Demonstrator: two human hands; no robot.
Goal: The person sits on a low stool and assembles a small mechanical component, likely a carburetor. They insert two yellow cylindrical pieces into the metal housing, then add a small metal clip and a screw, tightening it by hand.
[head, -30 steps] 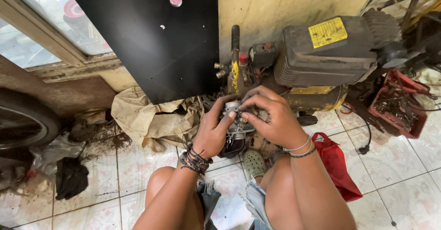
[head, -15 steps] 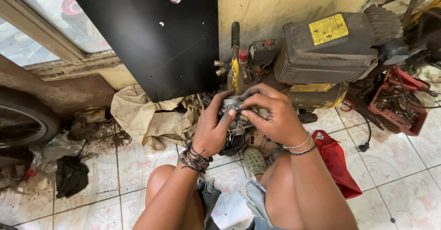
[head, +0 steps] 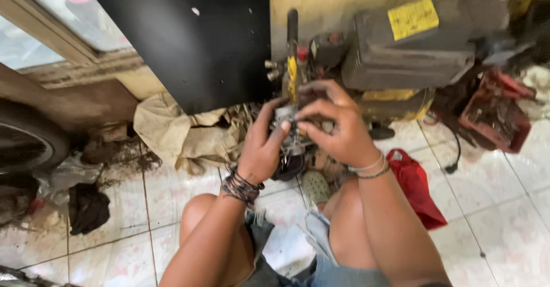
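Over tiles, both hands (head: 303, 138) grip a seemingly upright carburetor (head: 289, 144).

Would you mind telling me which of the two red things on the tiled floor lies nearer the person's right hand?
The red cloth bag, lying just beside the right hand and its wrist bangles. The red crate sits farther off, beyond the grey engine.

A grey engine (head: 412, 52) carries a yellow label (head: 412, 18). A black board (head: 189, 40) leans far left, beside a beige cloth (head: 172, 129). A red bag (head: 415, 187) lies on white floor tiles (head: 504, 218).
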